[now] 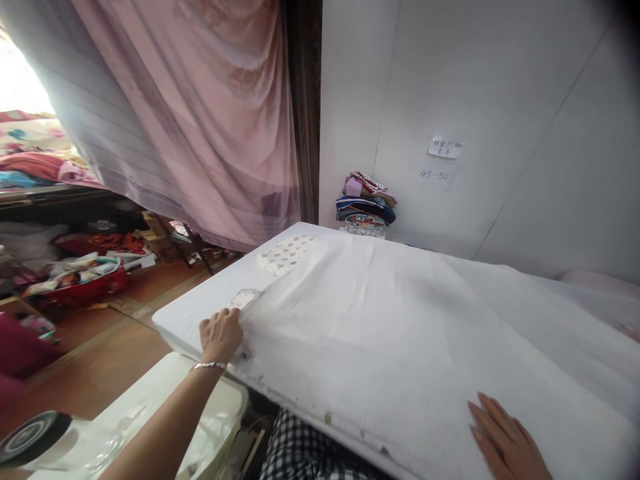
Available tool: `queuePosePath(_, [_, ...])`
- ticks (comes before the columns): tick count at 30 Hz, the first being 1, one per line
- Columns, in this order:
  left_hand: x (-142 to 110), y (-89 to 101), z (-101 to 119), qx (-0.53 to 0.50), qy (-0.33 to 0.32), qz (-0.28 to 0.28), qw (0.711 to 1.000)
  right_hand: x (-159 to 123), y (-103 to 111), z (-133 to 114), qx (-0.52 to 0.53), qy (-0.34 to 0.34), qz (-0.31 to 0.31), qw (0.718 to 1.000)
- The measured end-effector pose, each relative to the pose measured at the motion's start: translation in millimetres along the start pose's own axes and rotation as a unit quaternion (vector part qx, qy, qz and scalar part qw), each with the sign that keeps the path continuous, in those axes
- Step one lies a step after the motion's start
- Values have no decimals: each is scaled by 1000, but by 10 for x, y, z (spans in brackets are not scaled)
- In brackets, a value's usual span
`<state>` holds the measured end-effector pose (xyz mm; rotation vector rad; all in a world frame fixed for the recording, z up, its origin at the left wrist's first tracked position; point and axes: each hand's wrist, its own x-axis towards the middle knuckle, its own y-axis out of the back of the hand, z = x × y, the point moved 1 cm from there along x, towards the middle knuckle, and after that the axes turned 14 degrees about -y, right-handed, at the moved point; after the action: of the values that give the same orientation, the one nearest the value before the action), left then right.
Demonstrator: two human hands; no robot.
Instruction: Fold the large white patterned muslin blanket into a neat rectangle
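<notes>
A large white cloth (pixel 380 320) covers most of the white table (pixel 185 303) in front of me. At the cloth's left corner, my left hand (pixel 220 333) is closed, fingers curled around the cloth's edge. My right hand (pixel 505 433) lies flat on the cloth near the bottom right, fingers stretched out and holding nothing. Just beyond my left hand is a small white card or packet (pixel 244 298). Partly tucked under the cloth's left edge, a patterned white fabric piece (pixel 287 253) lies on the table.
Behind the table a stack of folded fabrics (pixel 366 200) stands against the grey wall (pixel 480 73). A pink curtain (pixel 240 120) hangs at the left. A clear jar with a dark lid (pixel 37 437) rests on a lower white surface at bottom left. A red basin (pixel 100 283) sits on the floor.
</notes>
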<state>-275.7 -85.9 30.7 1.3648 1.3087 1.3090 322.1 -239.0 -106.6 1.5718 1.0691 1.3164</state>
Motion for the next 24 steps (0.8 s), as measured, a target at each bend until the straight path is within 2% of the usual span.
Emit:
queuePosePath(3, [-55, -10, -97, -5, 24, -10, 1000, -38, 16, -231, 4, 39, 11, 999])
queuePosePath(7, [-63, -5, -119, -66, 61, -34, 995, -68, 76, -522, 19, 100, -12, 995])
queuePosePath(10, [-70, 12, -130, -84, 66, -43, 993, -78, 137, -595, 28, 94, -40, 994])
queuePosePath(15, [-135, 28, -238, -45, 42, -48, 997, -111, 278, -717, 60, 65, -89, 992])
queuePosePath(18, [-137, 29, -263, -6, 34, -22, 999, -130, 367, -865, 83, 83, -126, 985])
queuePosePath(21, [-77, 1, -32, 2, -31, 65, 997, -130, 450, -995, 101, 89, -154, 979])
queuePosePath(24, [-15, -105, 518, -81, -196, 117, 970, -120, 542, -1068, 116, 72, -163, 977])
